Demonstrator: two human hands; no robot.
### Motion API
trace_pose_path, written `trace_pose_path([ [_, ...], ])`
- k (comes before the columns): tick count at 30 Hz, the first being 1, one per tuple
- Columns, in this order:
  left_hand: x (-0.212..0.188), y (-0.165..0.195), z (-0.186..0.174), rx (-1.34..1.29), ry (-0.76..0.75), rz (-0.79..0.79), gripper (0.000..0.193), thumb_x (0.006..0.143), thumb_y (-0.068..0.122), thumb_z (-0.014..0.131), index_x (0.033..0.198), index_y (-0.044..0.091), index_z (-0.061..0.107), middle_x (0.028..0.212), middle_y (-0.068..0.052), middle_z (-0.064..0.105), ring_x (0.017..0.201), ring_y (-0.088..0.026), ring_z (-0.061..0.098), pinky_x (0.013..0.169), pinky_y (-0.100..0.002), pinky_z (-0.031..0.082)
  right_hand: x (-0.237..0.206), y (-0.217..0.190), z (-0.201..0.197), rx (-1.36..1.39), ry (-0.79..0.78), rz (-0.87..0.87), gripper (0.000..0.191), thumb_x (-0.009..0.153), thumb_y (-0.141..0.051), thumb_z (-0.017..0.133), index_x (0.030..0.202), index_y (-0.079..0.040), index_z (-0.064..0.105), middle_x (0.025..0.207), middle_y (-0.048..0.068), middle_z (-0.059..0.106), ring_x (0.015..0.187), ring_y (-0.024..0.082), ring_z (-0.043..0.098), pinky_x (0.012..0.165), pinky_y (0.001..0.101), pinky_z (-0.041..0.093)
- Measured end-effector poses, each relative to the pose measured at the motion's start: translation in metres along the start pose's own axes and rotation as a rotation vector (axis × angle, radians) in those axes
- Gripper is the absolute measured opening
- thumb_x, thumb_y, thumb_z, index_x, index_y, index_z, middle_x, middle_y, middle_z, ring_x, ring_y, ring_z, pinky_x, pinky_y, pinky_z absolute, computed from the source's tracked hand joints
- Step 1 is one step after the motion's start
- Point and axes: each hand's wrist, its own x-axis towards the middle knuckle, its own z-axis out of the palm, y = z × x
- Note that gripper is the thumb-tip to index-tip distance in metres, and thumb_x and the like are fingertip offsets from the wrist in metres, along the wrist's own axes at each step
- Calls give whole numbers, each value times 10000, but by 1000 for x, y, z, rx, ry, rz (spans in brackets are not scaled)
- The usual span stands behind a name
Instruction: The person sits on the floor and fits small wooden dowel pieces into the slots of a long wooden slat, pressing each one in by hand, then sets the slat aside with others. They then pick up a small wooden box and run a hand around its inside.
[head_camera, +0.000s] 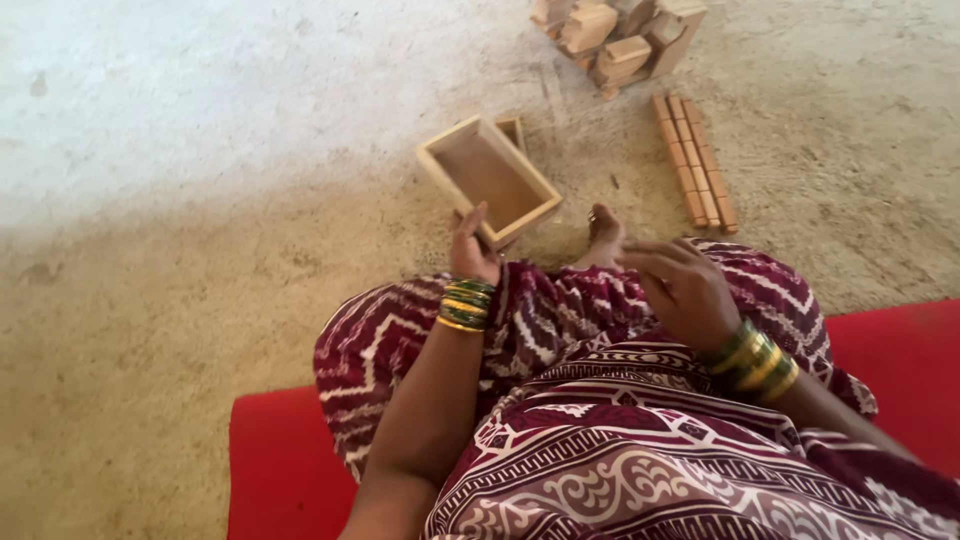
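Note:
An open, empty wooden box (488, 178) rests on the sandy floor in front of my knees. My left hand (472, 250) grips its near edge, thumb on the rim. My right hand (680, 290) hovers over my patterned lap, fingers spread, holding nothing. Both wrists carry green and gold bangles. A row of long wooden blocks (695, 162) lies to the right of the box. A heap of small wooden blocks (620, 40) sits farther back. A foot (604, 235) shows between my hands.
I sit on a red mat (280, 470) that runs under me to the right. A second small wooden piece (513, 130) lies just behind the box. Pale concrete floor (200, 90) spreads to the far left.

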Motion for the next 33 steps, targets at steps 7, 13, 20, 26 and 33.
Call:
trace_pose_path([
  [7, -12, -7, 4, 28, -88, -92, 724, 848, 210, 689, 1496, 111, 383, 1285, -159, 592, 1062, -289, 658, 705, -379, 652, 82, 13, 74, -27, -222, 423, 222, 1028, -158, 549, 1176, -102, 705, 827, 81, 685, 596, 182, 604, 485, 288, 492],
  [13, -10, -2, 16, 38, -163, -74, 644, 892, 173, 641, 1484, 107, 398, 1271, -142, 601, 1101, -277, 622, 786, -348, 608, 105, 12, 118, -464, -130, -273, 372, 830, -53, 606, 1195, -89, 668, 1076, 87, 688, 904, 204, 657, 777, 335, 574],
  [20, -3, -18, 19, 66, -227, -59, 530, 944, 119, 642, 1441, 21, 483, 1188, -106, 619, 1086, -231, 609, 928, -333, 532, 85, 23, 125, -294, -388, -12, 115, 872, -41, 653, 968, -89, 693, 1122, 68, 642, 988, 206, 665, 786, 408, 583],
  [26, -20, -13, 26, 81, -245, -98, 530, 993, 157, 600, 1495, 61, 461, 1216, -110, 573, 1018, -209, 585, 792, -346, 524, 106, 39, 106, -377, -229, 24, 174, 910, -4, 652, 1081, -33, 657, 1181, 122, 580, 948, 238, 645, 723, 339, 602],
  [33, -43, 9, 39, 55, -274, -117, 520, 962, 182, 568, 1453, 66, 443, 1282, -122, 606, 1112, -230, 630, 896, -342, 569, 108, 10, 106, -193, -156, -188, 367, 767, 78, 607, 1115, -38, 638, 1220, 146, 537, 1052, 292, 650, 772, 362, 609],
])
